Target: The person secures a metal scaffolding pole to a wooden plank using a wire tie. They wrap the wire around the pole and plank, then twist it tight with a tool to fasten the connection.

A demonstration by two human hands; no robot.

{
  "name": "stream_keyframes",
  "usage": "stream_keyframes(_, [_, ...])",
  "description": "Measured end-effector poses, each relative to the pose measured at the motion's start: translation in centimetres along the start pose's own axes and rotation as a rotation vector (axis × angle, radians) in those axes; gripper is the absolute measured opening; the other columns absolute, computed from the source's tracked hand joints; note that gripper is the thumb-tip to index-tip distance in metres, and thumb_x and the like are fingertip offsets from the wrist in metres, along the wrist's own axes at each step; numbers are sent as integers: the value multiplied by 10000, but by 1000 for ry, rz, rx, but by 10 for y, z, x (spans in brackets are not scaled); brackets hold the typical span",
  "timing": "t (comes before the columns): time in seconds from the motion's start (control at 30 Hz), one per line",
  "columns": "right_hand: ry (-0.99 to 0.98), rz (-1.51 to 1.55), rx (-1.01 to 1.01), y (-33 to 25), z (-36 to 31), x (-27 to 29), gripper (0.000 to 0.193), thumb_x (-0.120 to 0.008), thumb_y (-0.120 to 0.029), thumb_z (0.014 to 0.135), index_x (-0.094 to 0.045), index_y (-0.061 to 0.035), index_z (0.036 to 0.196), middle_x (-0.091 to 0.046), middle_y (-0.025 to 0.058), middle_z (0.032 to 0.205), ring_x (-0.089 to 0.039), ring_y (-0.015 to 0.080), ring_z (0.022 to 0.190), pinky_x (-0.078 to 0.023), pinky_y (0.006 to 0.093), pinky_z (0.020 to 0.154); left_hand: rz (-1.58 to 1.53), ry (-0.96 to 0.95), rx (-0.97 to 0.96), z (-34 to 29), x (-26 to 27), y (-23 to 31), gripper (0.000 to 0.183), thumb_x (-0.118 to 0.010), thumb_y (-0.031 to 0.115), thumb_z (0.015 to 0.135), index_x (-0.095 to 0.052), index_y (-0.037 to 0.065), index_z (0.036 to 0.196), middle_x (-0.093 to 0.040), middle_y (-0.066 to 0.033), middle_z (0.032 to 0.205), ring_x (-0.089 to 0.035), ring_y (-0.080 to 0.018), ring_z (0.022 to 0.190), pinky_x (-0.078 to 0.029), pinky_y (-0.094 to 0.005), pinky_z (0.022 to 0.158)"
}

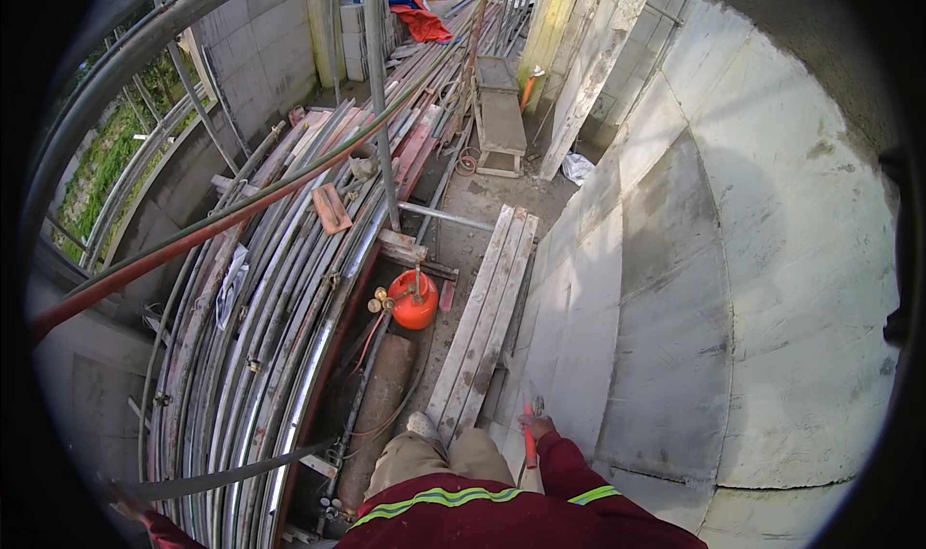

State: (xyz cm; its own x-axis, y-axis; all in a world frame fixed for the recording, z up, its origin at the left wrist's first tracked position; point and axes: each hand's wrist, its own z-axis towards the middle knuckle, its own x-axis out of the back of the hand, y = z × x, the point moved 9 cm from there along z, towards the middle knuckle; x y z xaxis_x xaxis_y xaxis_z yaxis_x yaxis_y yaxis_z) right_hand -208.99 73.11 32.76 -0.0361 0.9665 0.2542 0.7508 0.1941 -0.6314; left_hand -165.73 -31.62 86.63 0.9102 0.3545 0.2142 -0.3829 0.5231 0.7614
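My right hand (537, 424) is closed around a hand tool with a red-orange handle (530, 450). A small metal part (536, 403) shows above the fist; its exact kind is unclear. The hand is beside the grey concrete wall panels (666, 308), above pale wooden planks (485, 322). At the lower left edge, my left hand (125, 501) is dark and blurred, at the end of a grey bar (222, 474). Whether its fingers grip that bar cannot be made out.
Long metal pipes (260, 327) lie stacked on the left, with a brick-coloured block (331, 208) on top. An orange gas cylinder (414, 303) and a rusty cylinder (384, 385) are near my legs. An upright pole (379, 96), a slanting hose (241, 211) and a wooden bench (500, 115) stand ahead.
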Motion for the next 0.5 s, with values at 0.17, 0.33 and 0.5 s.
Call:
stream_keyframes(0.17, [12,345,-153,-80,2,30,182,-758,-263,862,-709,-90,892,-631,28,715,-585,169,568,-496,345,512,96,1,231,-14,-6,18,714,-784,594,844,-728,12,1252,-642,-46,963,-568,-180,843,-501,-406,814])
stream_keyframes(0.33, [11,361,-80,-164,49,38,194,-752,-200,874,-717,-14,916,-666,71,738,-598,175,565,-500,327,523,295,278,125,-102,3,35,747,-770,580,876,-664,-36,1285,-722,-144,1061,-675,-288,924,-556,-446,801])
stream_keyframes(0.5, [-3,283,-77,-207,143,71,206,-772,-217,856,-712,-21,836,-657,74,712,-612,193,575,-495,340,528,227,-1110,220,-525,-313,229,536,-762,331,918,-637,-7,1315,-689,-169,1226,-654,-306,1144,-530,-437,951])
